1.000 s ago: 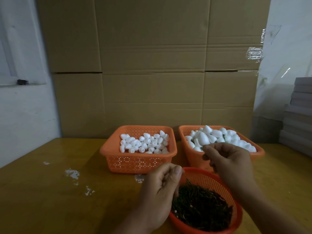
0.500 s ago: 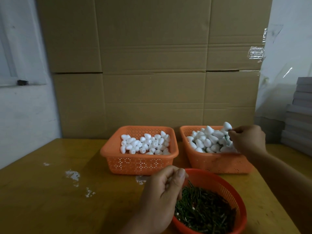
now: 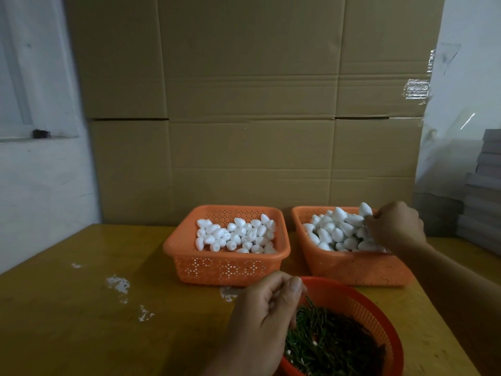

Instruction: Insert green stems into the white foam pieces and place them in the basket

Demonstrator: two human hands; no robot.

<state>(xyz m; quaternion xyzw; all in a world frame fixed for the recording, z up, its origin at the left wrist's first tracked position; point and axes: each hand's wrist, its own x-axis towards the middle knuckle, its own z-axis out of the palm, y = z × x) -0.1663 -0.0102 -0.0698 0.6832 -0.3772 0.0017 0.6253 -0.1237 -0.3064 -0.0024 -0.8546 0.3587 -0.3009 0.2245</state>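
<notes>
A round red-orange basket (image 3: pixel 379 313) at the near edge holds a heap of green stems (image 3: pixel 330 346). My left hand (image 3: pixel 265 321) hovers at its left rim, with thumb and fingers pinching a green stem (image 3: pixel 309 302). Behind it stand two orange rectangular baskets. The left basket (image 3: pixel 176 244) holds small white foam pieces (image 3: pixel 235 236). The right basket (image 3: pixel 352 267) is piled with larger foam pieces (image 3: pixel 336 229). My right hand (image 3: pixel 395 226) reaches into its far right side, its curled fingers on a foam piece (image 3: pixel 365 209) that stands above the pile.
The baskets sit on a yellow wooden table (image 3: pixel 81 308) with white crumbs (image 3: pixel 118 283) on its left part. A wall of cardboard boxes (image 3: pixel 244 104) rises right behind the baskets. Grey boards (image 3: pixel 485 199) are stacked at the far right.
My right hand moved from above the stem basket out to the far right side of the right basket, carrying a foam piece. My left hand stayed at the stem basket's rim.
</notes>
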